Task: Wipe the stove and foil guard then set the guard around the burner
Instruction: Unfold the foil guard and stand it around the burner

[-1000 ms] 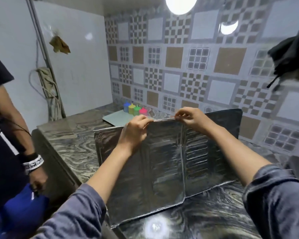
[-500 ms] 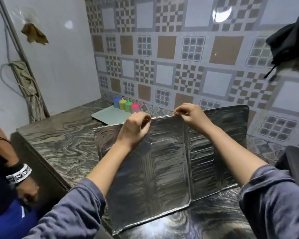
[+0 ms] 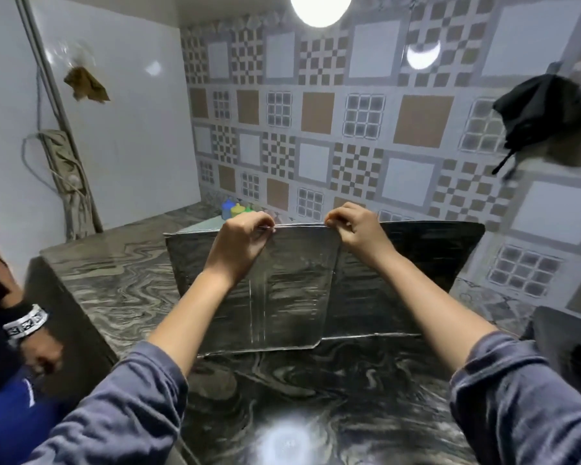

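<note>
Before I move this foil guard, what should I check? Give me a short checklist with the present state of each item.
1. The left hand pinches the top edge of the foil guard: ok.
2. The right hand pinches the same edge: ok.
3. The guard is upright, bottom edge on the counter: ok.
4. The guard is set around the burner: not ok, it stands on bare counter.
5. Where the burner is: cannot tell; only a dark object shows at the right edge.

The foil guard [image 3: 296,286] half hides the coloured bottles [image 3: 232,209]; the right edge crops a dark appliance [image 3: 567,344].
</note>
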`<action>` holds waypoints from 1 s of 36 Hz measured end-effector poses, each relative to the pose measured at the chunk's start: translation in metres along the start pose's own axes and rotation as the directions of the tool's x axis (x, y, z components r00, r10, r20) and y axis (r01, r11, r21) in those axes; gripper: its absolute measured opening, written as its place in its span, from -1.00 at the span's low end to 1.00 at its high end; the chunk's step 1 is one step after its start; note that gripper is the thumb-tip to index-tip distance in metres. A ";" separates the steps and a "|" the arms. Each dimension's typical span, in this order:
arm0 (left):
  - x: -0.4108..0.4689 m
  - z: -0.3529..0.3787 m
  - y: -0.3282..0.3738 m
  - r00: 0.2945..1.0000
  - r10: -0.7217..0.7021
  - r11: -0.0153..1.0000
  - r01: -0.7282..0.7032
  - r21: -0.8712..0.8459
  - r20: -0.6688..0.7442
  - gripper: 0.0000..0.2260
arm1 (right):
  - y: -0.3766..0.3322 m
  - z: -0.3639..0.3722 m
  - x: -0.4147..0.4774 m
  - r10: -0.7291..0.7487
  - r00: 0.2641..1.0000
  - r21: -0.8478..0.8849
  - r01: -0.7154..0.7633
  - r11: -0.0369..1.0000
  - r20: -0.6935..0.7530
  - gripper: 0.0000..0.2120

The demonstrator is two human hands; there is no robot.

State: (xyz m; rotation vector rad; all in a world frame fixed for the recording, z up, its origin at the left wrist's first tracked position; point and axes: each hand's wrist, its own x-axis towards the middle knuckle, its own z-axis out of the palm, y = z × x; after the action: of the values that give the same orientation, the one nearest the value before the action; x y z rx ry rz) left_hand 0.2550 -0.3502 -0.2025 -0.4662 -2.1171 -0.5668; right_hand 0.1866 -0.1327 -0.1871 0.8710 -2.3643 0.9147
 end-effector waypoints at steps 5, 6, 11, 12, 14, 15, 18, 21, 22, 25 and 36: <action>0.001 0.005 0.016 1.000 0.007 1.000 -0.007 0.011 -0.010 -0.94 | 0.008 -0.011 -0.005 -0.003 1.000 0.033 0.003 0.999 0.003 -0.87; 0.002 0.006 0.019 1.000 0.013 1.000 -0.013 0.009 -0.010 -0.93 | 0.009 -0.013 -0.006 0.003 1.000 0.038 -0.003 0.999 0.004 -0.87; 0.007 0.010 0.027 1.000 0.020 1.000 -0.020 0.019 -0.009 -0.94 | 0.015 -0.025 -0.007 0.011 1.000 0.048 -0.011 0.999 0.010 -0.86; 0.008 0.011 0.027 1.000 0.019 1.000 -0.018 0.020 -0.009 -0.94 | 0.016 -0.027 -0.006 0.010 1.000 0.051 -0.011 0.999 0.016 -0.86; 0.008 0.013 0.028 1.000 0.013 1.000 -0.013 0.020 -0.011 -0.93 | 0.018 -0.029 -0.006 0.015 0.999 0.062 -0.016 0.998 0.028 -0.87; 0.008 0.014 0.028 1.000 0.009 1.000 -0.009 0.020 -0.009 -0.93 | 0.020 -0.029 -0.005 0.017 0.999 0.064 -0.019 0.998 0.034 -0.87; 0.008 0.018 0.029 1.000 0.001 1.000 -0.001 0.017 0.003 -0.93 | 0.026 -0.030 -0.005 0.013 0.999 0.054 -0.016 0.998 0.049 -0.88; 0.006 0.023 0.030 1.000 0.003 1.000 -0.004 0.025 0.022 -0.92 | 0.031 -0.030 -0.006 0.014 0.998 0.040 -0.016 0.999 0.064 -0.87; 0.005 0.024 0.030 1.000 0.005 1.000 -0.005 0.026 0.025 -0.92 | 0.033 -0.030 -0.006 0.018 0.998 0.041 -0.021 0.999 0.068 -0.87; 0.003 0.029 0.031 1.000 0.019 1.000 -0.019 0.025 0.016 -0.92 | 0.036 -0.031 -0.005 0.032 0.996 0.056 -0.037 0.998 0.086 -0.87; 0.004 0.046 0.029 0.997 -0.056 0.998 0.054 0.042 0.051 -0.87 | 0.039 -0.047 -0.006 0.131 0.972 0.119 -0.157 0.980 0.197 -0.86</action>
State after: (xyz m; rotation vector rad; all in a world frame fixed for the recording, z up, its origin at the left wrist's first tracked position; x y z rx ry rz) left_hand 0.2375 -0.3004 -0.2170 -0.4053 -2.1931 -0.5473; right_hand 0.1725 -0.0743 -0.1751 0.8799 -2.5807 1.1038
